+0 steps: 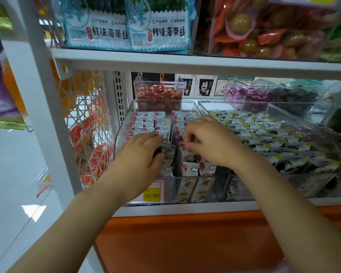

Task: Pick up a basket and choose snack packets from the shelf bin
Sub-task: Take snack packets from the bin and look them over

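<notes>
We are reaching both hands into the clear bin (123, 127) of cloud-print snack packets (146, 123) on the lower shelf (185, 210). The left hand (144, 154) is curling its fingers down among packets; its grip is hidden, so we cannot tell. The right hand (211, 142) is pinching one packet's edge.

**A:** Views logged?
**B:** One, head-worn and wide-angle.
**A:** Position and facing?
**B:** Above and in front of the shelf bin (124, 123), looking forward and down into it.
**A:** Range?
**B:** Close, within arm's reach. Both forearms (83, 213) run from the bottom edge up to the bin.
**A:** Coverage?
**B:** The upper shelf (185, 60) above the bin and the floor (12, 174) left of it.
</notes>
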### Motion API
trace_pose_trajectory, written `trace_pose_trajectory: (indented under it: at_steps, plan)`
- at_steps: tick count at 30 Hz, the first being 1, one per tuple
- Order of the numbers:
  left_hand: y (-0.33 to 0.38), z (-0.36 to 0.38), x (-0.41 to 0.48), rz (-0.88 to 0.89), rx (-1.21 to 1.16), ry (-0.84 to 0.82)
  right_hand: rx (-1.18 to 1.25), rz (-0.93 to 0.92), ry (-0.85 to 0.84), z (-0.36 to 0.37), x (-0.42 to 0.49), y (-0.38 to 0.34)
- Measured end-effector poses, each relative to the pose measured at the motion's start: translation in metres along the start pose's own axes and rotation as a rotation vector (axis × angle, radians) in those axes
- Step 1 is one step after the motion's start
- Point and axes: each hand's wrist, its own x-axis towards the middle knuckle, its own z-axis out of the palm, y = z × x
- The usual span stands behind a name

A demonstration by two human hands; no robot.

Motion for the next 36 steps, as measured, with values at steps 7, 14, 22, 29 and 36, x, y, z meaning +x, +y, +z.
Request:
trace_pose_trajectory:
  at_steps: [7,14,22,29,36]
  plan:
    - [0.006,-0.004,0.002,-0.006,-0.113,0.156,0.45,0.121,0.411,-0.017,-0.018,0.005]
    - [0.018,-0.006,0.001,-0.117,-0.42,0.125,1.109,0.435,0.51,-0.009,-0.032,0.009]
    - [0.017,-0.012,0.004,-0.459,-1.292,0.083,1.718,0.5,0.351,-0.01,-0.04,0.003]
    - [0.013,-0.014,0.005,-0.612,-1.643,0.112,1.946,0.589,0.352,-0.006,-0.04,0.001]
    - [0.015,-0.018,0.004,-0.468,-1.578,0.051,1.573,0.507,0.468,-0.004,-0.043,0.0]
